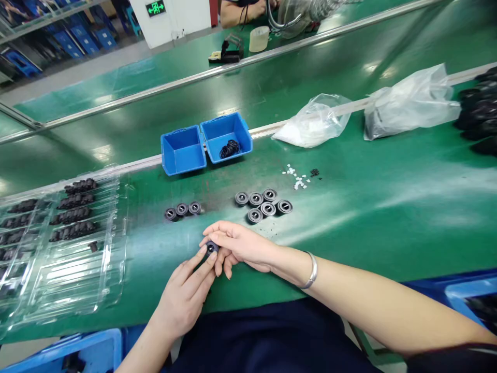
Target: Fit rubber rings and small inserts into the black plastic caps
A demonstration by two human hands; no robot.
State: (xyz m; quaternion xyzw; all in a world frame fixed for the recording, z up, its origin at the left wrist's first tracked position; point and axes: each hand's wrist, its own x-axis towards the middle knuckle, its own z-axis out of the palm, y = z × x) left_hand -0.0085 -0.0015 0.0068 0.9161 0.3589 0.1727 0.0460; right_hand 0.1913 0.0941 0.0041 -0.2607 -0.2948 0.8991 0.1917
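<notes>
Between the fingers of both hands is a small round black plastic part (212, 248) with a slot in its middle, held just over the green tabletop. My left hand (188, 285) grips it from the near left side with the fingertips. From the right, my right hand (236, 246) closes on it with thumb and fingers, a metal bangle around that wrist. Beyond the hands, three similar round black parts (182, 209) stand in a row. Several more black parts (267, 209) are grouped to the right of them.
Two blue bins (183, 150) stand at the back, the right one (227, 135) containing black rings (230, 148). Small white pieces (298, 178) and black bits (315, 172) lie farther right, near plastic bags (316, 124). Clear trays (77, 259) with black parts cover the left. Another person's arm (240, 13) shows opposite.
</notes>
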